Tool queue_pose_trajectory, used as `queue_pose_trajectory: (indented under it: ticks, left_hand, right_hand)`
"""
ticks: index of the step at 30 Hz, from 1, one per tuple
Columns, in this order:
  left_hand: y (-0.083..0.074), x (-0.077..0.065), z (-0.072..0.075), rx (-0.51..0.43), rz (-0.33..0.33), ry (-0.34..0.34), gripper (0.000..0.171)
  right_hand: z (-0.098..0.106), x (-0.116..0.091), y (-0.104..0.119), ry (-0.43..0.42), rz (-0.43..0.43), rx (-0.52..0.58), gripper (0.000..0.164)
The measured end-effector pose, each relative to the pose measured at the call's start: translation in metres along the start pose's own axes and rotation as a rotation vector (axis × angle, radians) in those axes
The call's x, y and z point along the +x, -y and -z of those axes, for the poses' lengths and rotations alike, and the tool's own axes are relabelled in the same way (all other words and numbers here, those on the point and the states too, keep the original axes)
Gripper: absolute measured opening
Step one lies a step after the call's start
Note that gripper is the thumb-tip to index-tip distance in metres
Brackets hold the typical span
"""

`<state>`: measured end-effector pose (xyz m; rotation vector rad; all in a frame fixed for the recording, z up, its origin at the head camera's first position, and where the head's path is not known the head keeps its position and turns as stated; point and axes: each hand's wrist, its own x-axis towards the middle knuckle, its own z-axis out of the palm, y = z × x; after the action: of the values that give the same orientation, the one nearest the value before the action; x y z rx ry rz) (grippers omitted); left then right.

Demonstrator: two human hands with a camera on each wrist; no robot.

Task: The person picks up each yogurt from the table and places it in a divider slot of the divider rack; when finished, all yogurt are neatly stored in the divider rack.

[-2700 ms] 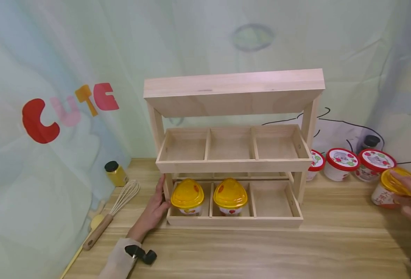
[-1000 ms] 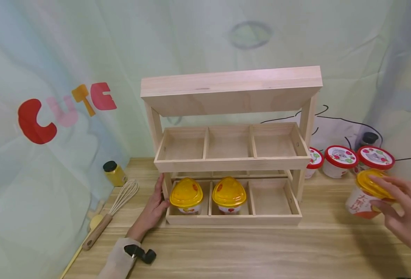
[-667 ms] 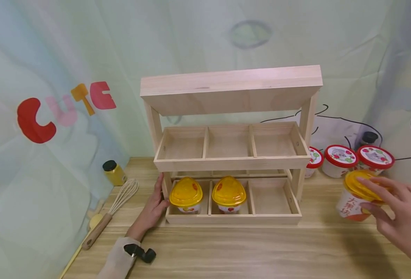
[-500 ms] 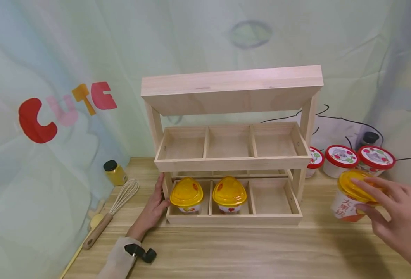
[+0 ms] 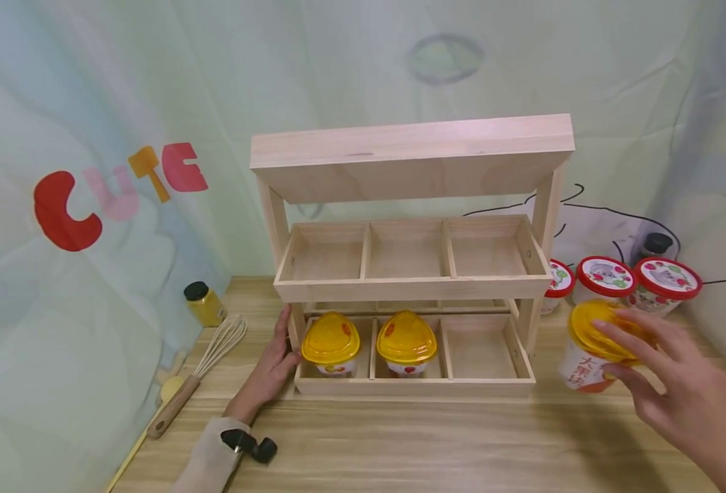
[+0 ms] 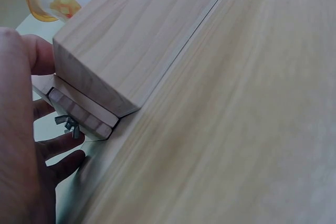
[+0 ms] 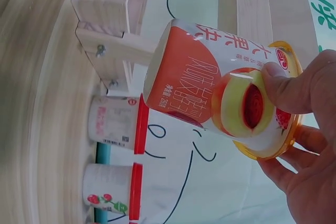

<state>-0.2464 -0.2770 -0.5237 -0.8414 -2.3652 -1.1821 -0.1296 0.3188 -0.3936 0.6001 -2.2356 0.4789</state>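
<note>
My right hand (image 5: 677,383) holds a yogurt cup (image 7: 210,82) with a yellow lid, thumb on one side and fingers on the other near the lid. In the head view the cup is tilted above the table, right of a two-tier wooden shelf (image 5: 415,390). My left hand (image 5: 270,370) holds the shelf's lower left side, its thumb at the tray corner and its fingers around the post in the left wrist view. Two yellow-lidded cups, one in the left compartment (image 5: 331,339) and one in the middle compartment (image 5: 407,344), stand in the lower tray.
Several red-lidded tubs (image 5: 606,277) stand behind the right side, near a black-capped bottle (image 5: 655,244). A whisk (image 5: 199,373) and a yellow jar (image 5: 205,305) are on the left. The lower right compartment (image 5: 480,349) and the upper tray (image 5: 409,253) hold nothing.
My right hand has lifted the yogurt cup from beside the red-lidded tubs and carried it left toward the shelf, where it now tilts. My left hand has stayed on the shelf.
</note>
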Motion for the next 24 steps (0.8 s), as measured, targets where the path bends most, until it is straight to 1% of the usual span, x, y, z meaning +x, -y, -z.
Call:
queue_pose_trajectory:
  ticks: [1, 2, 6, 7, 8, 12, 13, 15, 18, 19, 21, 23, 24]
  left_hand:
    - [0.005, -0.001, -0.001, -0.003, 0.008, 0.007, 0.087]
    - [0.001, 0.0, 0.0, -0.01, 0.024, 0.015, 0.088]
    - [0.001, -0.001, 0.0, -0.011, 0.049, 0.02, 0.087]
    - [-0.001, -0.001, 0.0, -0.008, 0.051, 0.021, 0.088]
    - [-0.01, 0.001, 0.001, 0.004, 0.059, 0.02, 0.089]
    - [-0.01, 0.002, 0.001, 0.003, 0.057, 0.027, 0.09]
    - [-0.008, 0.002, 0.001, -0.006, 0.049, 0.026, 0.089]
    - [0.003, 0.001, 0.0, -0.018, 0.029, 0.02, 0.088]
    - [0.025, -0.004, -0.004, -0.028, 0.019, 0.017, 0.089]
    - [0.03, -0.004, -0.005, -0.033, -0.003, 0.014, 0.088]
    - [0.042, -0.007, -0.006, -0.027, 0.005, 0.017, 0.089]
    - [0.046, -0.008, -0.006, -0.035, 0.006, 0.022, 0.091]
    - [0.046, -0.008, -0.006, -0.039, -0.02, 0.018, 0.088]
  right_hand:
    - [-0.001, 0.0, 0.0, -0.003, 0.008, 0.002, 0.076]
    - [-0.002, 0.0, 0.001, 0.001, 0.009, 0.004, 0.075]
    - [-0.004, 0.002, 0.006, 0.023, 0.005, 0.039, 0.073]
    - [-0.006, 0.002, 0.007, 0.016, 0.014, 0.05, 0.072]
    - [-0.007, 0.003, 0.009, 0.018, 0.016, 0.061, 0.072]
    - [-0.016, 0.007, 0.012, -0.035, 0.059, 0.115, 0.068]
    - [-0.018, 0.008, 0.014, -0.044, 0.07, 0.125, 0.067]
    - [-0.021, 0.01, 0.017, -0.024, 0.065, 0.135, 0.067]
    - [-0.023, 0.013, 0.023, 0.039, 0.04, 0.147, 0.067]
    - [-0.024, 0.013, 0.025, 0.06, 0.036, 0.146, 0.067]
    - [-0.027, 0.015, 0.029, 0.088, 0.029, 0.158, 0.066]
    - [-0.03, 0.016, 0.031, 0.098, 0.033, 0.168, 0.065]
    - [-0.031, 0.017, 0.032, 0.099, 0.037, 0.172, 0.065]
